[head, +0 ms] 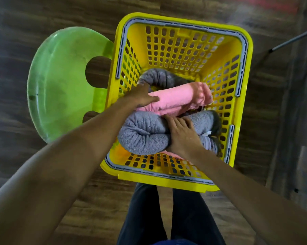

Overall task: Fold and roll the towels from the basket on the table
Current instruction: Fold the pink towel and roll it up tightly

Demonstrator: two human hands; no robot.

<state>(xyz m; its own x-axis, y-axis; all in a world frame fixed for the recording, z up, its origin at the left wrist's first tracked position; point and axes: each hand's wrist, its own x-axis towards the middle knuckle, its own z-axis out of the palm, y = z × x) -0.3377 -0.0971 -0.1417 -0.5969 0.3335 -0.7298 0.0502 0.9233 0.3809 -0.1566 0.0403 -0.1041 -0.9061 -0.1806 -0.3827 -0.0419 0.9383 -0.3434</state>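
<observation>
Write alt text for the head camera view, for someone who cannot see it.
Seen from above, a person reaches both hands into a yellow basket of rolled towels. The left hand grips the end of a pink towel, and the right hand grips the near grey towel. A green plastic seat sticks out from under the basket.

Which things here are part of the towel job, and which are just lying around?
Job: yellow perforated plastic basket, pink rolled terry towel, near grey rolled terry towel, far grey rolled towel, left hand, right hand.
Lying about: green plastic stool.
</observation>
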